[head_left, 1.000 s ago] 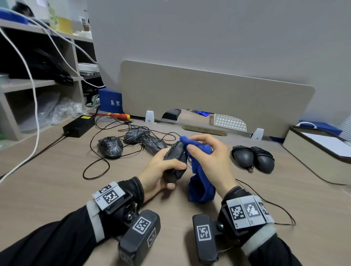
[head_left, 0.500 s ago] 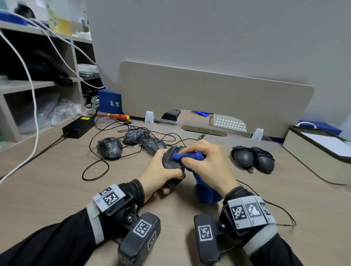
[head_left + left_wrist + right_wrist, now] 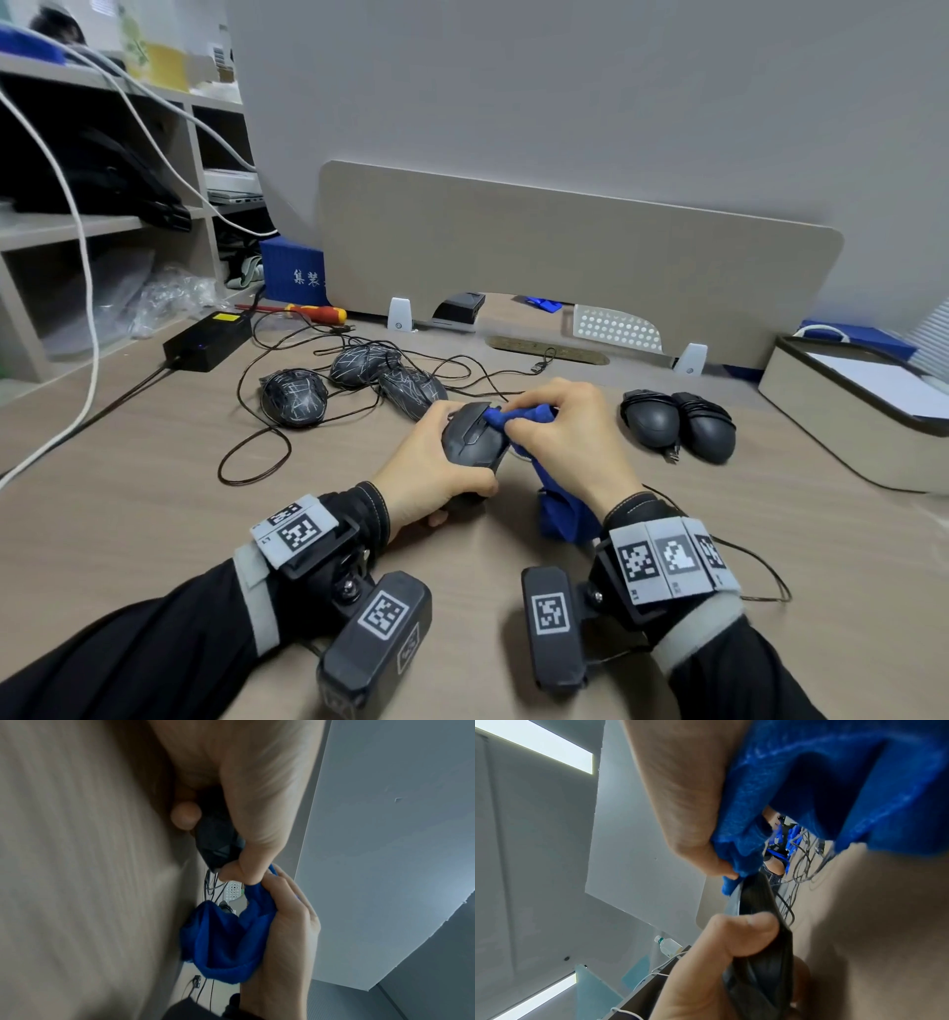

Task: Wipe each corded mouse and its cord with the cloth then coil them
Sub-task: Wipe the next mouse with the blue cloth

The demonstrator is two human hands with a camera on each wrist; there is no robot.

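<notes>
Fingers [image 3: 426, 452] of left hand [image 3: 421, 473] curl round one black mouse [image 3: 472, 437] held above desk [image 3: 154, 493], long axis running away from the person, buttons far. Right hand [image 3: 575, 442] pinches one blue cloth [image 3: 518, 413] onto its front. Three uncoiled mice [image 3: 354, 383] lie left, two coiled mice [image 3: 678, 424] right.

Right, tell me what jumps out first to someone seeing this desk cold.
The bright blue fleecy cloth at centre, bunched in the right hand and pressed on the plain black corded mouse that the left hand holds. Left of them, three web-patterned black mice lie in tangled cords; to the right sit two black mice with cords wrapped round them.
</notes>
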